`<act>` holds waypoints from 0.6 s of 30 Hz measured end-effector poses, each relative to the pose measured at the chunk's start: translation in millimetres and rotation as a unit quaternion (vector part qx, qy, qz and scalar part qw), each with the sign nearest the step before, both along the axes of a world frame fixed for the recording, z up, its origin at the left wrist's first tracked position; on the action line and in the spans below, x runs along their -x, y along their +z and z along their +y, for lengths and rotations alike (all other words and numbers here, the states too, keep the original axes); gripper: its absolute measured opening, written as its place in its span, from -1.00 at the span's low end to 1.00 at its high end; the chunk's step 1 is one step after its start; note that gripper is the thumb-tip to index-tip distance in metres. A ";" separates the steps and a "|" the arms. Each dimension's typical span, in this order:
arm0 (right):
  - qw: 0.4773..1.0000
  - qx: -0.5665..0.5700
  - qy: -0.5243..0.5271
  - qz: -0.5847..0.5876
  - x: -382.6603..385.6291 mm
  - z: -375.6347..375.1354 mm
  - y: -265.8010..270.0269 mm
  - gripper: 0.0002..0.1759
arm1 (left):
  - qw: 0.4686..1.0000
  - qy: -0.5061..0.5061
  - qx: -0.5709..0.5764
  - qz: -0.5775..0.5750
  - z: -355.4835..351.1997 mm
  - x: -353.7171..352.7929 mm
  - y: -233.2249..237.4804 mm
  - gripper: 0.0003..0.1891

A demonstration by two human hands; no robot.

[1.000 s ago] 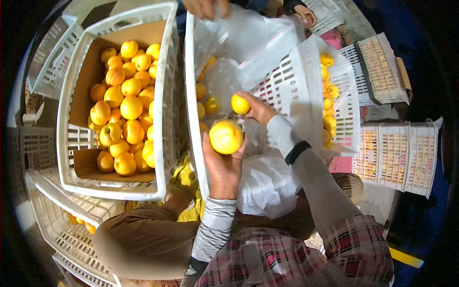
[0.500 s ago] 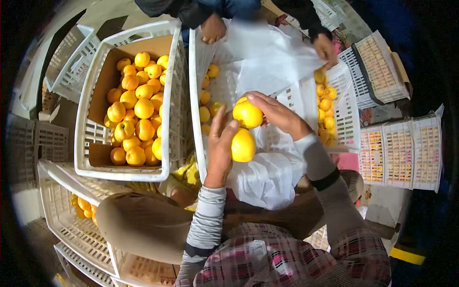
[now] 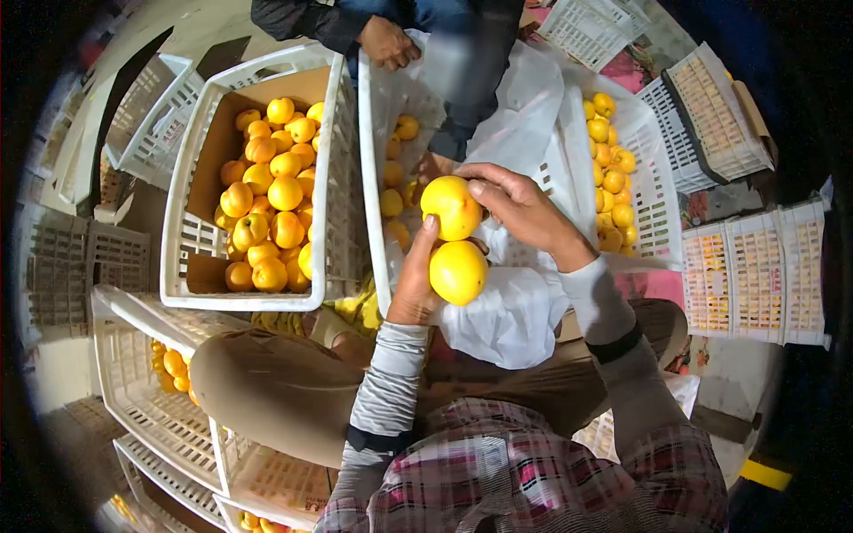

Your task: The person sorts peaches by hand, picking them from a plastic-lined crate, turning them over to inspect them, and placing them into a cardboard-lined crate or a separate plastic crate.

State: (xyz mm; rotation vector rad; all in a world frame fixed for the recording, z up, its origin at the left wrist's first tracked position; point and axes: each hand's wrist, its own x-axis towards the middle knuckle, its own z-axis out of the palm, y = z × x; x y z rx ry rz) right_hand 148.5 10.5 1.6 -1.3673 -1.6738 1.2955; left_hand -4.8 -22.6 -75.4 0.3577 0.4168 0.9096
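Note:
Two yellow peaches are held over the lined crate, one above the other and touching. My left hand (image 3: 416, 289) is closed around the lower peach (image 3: 458, 274), its thumb against the upper peach (image 3: 450, 210). From the right, my right hand (image 3: 529, 216) is curled against the upper peach, thumb and fingers at its side; some fingertips are hidden behind the fruit. Below lies the white crate (image 3: 371, 178) with a translucent plastic liner (image 3: 498, 329), several peaches (image 3: 392, 202) along its left side.
A cardboard-lined crate (image 3: 182, 240) full of peaches stands left. On the right, another crate (image 3: 662, 218) holds peaches. Opposite, a co-worker's hand (image 3: 388, 43) rests at the crate's far edge; their other arm (image 3: 475, 98) reaches into it. Stacked crates (image 3: 755, 275) stand far right.
The co-worker's arm has swung from the right-hand crate into the middle crate, just beyond my hands. My right hand has closed in on the upper peach, and both peaches have turned slightly.

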 end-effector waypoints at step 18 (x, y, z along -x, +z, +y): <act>0.977 0.142 -0.072 0.141 -11.3 -17.8 -22.8 -0.62 | 0.925 0.324 0.069 -0.188 33.2 88.7 12.7 -0.37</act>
